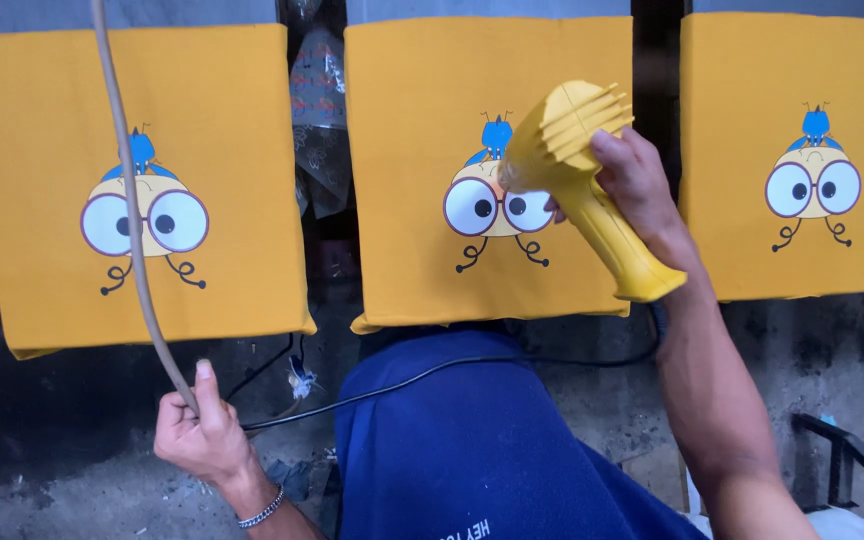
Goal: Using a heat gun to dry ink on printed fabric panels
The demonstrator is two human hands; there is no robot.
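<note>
The light is even and soft on the yellow fabric panels above the right hand; below the left hand the floor is dim. Focus is sharp, without glare, and the edges bend slightly

No packages, labels, signs or screens in view, only printed yellow fabric panels

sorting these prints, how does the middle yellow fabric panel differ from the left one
The middle panel has the yellow heat gun, held in the right hand, in front of its print, hiding part of it; the left panel shows its whole print, crossed only by the tan hose that the left hand grips. Both carry the same big-eyed cartoon.
</note>
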